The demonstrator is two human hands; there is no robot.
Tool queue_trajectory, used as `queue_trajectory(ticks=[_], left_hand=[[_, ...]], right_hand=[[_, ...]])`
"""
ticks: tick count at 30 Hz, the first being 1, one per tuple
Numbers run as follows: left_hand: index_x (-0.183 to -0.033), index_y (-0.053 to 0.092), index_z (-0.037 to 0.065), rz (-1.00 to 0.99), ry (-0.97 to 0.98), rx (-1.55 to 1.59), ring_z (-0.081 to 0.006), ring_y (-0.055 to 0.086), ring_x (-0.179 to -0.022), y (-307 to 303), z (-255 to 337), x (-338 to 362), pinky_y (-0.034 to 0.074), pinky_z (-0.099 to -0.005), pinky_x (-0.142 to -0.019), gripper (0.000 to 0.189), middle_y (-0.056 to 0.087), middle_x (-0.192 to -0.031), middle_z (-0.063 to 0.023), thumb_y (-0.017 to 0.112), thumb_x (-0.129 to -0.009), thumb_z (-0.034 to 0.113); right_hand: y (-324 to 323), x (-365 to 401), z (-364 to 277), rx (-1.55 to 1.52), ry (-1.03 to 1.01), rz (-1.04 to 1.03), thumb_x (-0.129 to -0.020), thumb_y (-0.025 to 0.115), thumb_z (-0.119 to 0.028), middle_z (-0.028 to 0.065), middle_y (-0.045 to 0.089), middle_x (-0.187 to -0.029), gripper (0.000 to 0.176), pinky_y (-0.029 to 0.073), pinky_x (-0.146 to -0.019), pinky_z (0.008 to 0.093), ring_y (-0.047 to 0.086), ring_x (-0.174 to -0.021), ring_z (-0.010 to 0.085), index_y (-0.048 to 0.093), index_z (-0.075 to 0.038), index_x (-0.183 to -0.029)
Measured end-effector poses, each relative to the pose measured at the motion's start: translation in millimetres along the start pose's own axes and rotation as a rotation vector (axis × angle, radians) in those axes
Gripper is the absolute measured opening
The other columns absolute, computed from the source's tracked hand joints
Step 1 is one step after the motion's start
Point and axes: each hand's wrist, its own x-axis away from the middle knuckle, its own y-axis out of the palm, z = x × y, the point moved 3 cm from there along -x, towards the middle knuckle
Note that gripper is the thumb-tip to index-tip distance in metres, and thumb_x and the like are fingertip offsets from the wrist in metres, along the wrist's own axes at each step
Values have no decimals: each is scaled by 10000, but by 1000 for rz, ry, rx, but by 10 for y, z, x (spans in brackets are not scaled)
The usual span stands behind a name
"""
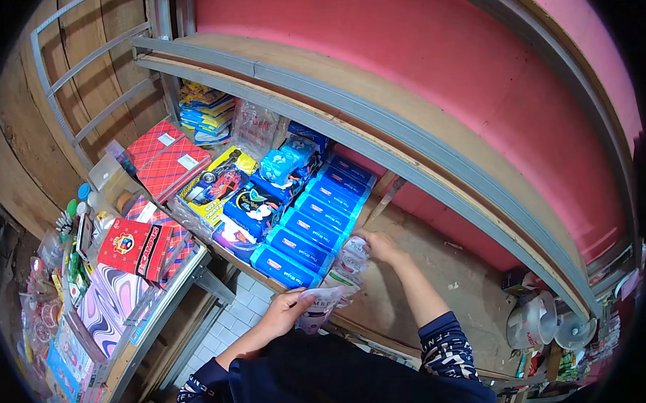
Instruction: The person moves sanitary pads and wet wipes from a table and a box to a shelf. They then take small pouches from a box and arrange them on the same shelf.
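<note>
My left hand (284, 313) is closed on the edge of a pale pink-and-white packet (319, 310) with partly readable lettering, close to my body. Farther out, my right hand (379, 246) has its fingers against another pinkish packet (353, 255); how firmly it grips is hard to see, but the fingers look closed. Between the hands, more packets (341, 281) of the same look form a row along the shelf. Just left of them runs a row of blue tissue packs (310, 227), labelled in white.
Bare shelf board (441, 268) lies to the right. A metal-edged upper shelf (363, 120) crosses above. At left are red plaid boxes (168, 161), a red notebook (132, 246) and a yellow toy-car box (218, 183). Clear plastic containers (531, 322) stand at far right.
</note>
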Motion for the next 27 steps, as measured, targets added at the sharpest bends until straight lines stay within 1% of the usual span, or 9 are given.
queue_trajectory(ticks=[3, 6, 9, 12, 15, 18, 21, 24, 27], left_hand=[[-1095, 661, -21, 19, 35, -11, -120, 587, -888, -47, 75, 9, 454, -277, -792, 291, 633, -947, -50, 522, -1013, 221], [-1097, 662, -21, 5, 56, 36, -123, 592, -910, -104, -6, -7, 460, -279, -803, 294, 642, -967, -54, 525, -1012, 224], [-1097, 665, -21, 23, 42, -67, -130, 600, -931, -164, 22, 12, 470, -284, -815, 301, 653, -1008, -65, 531, -1010, 233], [-1095, 666, -22, 35, 42, 12, -128, 606, -938, -207, -70, -10, 478, -288, -824, 306, 667, -1023, -74, 533, -1009, 240], [-1100, 663, -25, 62, 52, -18, -117, 604, -919, -242, -89, -40, 479, -284, -816, 311, 676, -1003, -70, 529, -1012, 242], [-1114, 658, -26, 22, 56, 59, -107, 597, -914, -213, -56, -91, 476, -276, -812, 321, 679, -984, -58, 524, -1014, 249], [-1128, 650, -30, -17, 51, 36, -106, 596, -913, -181, -26, -139, 475, -271, -812, 326, 676, -993, -51, 519, -1015, 246], [-1131, 649, -31, -39, 25, 70, -108, 594, -926, -138, 1, -178, 472, -267, -824, 326, 673, -1006, -48, 517, -1016, 244], [-1134, 651, -29, -29, 3, 116, -114, 591, -949, -79, -10, -255, 465, -266, -840, 325, 668, -1033, -51, 520, -1014, 244]], right_hand=[[65, 10, -108, 25, 70, -47, -827, 618, -69, 186, 680, -984, 459, 515, -796, 475, 653, -921, 362, 560, -210, -1260], [176, -52, -38, 79, 37, 29, -825, 621, -77, 189, 680, -982, 462, 517, -794, 477, 653, -914, 364, 566, -216, -1262], [184, -49, -48, 66, 23, 36, -827, 618, -88, 192, 681, -967, 462, 518, -784, 482, 656, -901, 365, 565, -220, -1266], [175, -5, -70, 80, 43, 45, -829, 617, -91, 189, 682, -964, 453, 518, -781, 488, 658, -898, 365, 569, -217, -1261], [175, 34, -84, 99, 77, 59, -831, 616, -95, 184, 684, -968, 454, 515, -788, 491, 657, -906, 364, 567, -222, -1264], [192, 31, -107, 126, 76, 72, -834, 615, -97, 182, 686, -956, 454, 515, -793, 489, 658, -901, 363, 565, -230, -1265], [148, 81, -162, 60, 113, 62, -847, 621, -123, 175, 685, -1005, 461, 513, -812, 483, 649, -949, 361, 549, -192, -1297], [-49, 285, -333, 35, 95, 311, -884, 616, -177, 145, 661, -1165, 432, 504, -880, 454, 625, -1066, 346, 548, -197, -1310], [-10, 451, -334, -720, -47, 209, -928, 623, -254, 108, 588, -1328, 509, 466, -975, 434, 553, -1221, 293, 464, -202, -1409]])
